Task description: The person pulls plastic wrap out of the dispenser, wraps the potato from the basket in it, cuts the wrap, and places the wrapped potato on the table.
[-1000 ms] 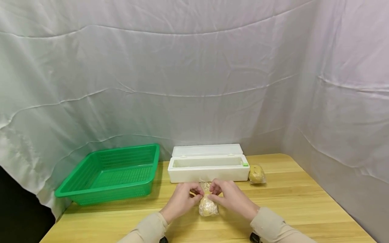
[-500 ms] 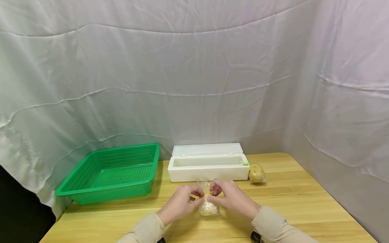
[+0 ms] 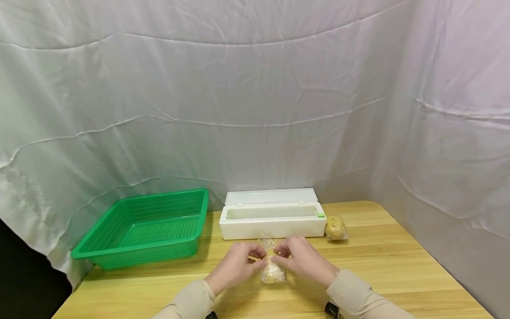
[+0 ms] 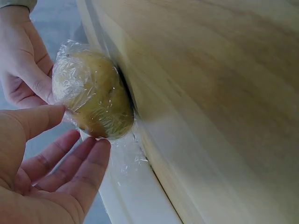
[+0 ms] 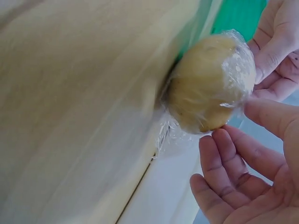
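A potato [image 3: 272,274] wrapped in crinkled cling film lies on the table at the front middle, between both hands. My left hand [image 3: 238,264] holds its left side, with the thumb [image 4: 44,119] on the film and the other fingertips at the potato's edge. From the right side, my right hand [image 3: 304,262] holds the same potato between thumb and fingers. A loose flap of film [image 5: 170,135] sticks out at the far end, towards the white box. A second wrapped potato [image 3: 336,227] rests beside the box's right end.
Behind the hands stands a long white box [image 3: 275,229], its lid [image 3: 272,196] raised and a green piece [image 3: 321,215] at its right end. The green plastic basket [image 3: 139,253] occupies the left of the wooden table [image 3: 394,266]. A grey-white curtain [image 3: 247,88] hangs behind.
The left hand's fingertips have parted slightly from one another and shifted a little on the film. The right hand and the potato have barely moved.
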Tool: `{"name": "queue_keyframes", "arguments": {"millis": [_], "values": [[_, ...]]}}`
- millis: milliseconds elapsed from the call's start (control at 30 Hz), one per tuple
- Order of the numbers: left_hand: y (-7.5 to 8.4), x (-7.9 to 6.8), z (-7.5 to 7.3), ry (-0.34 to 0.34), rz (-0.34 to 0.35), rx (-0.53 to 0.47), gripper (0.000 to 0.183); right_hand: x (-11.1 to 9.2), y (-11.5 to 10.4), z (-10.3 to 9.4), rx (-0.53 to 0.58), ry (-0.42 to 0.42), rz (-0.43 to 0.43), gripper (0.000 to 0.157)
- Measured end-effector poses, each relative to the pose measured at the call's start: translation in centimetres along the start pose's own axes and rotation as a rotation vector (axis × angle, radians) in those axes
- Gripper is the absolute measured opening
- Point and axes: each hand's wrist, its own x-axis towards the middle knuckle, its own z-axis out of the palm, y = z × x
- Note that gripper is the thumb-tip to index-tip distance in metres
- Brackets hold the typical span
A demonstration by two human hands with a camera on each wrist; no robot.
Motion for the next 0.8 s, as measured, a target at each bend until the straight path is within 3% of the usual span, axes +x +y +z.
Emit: {"name": "queue_keyframes", "arguments": {"millis": [200,400,567,700,800], "values": [[0.4,-0.3,0.0,0.026,0.021,0.084,0.009,-0.2,0.1,-0.1,-0.015,0.010,0.001,0.015],[0.9,-0.7,-0.1,0.033,0.082,0.181,0.007,-0.8,0.1,-0.1,-0.130,0.076,0.006,0.014],[1.6,-1.5,0.2,0.055,0.156,0.374,0.018,-1.2,0.0,-0.2,-0.174,0.119,-0.011,0.016],[2.2,-1.9,0.6,0.095,0.249,0.559,0.023,-1.4,0.2,-0.6,-0.150,0.089,-0.042,0.022],[2.2,-1.9,0.6,0.116,0.296,0.615,0.023,-1.5,0.4,-0.9,-0.137,0.043,-0.071,0.018]]}}
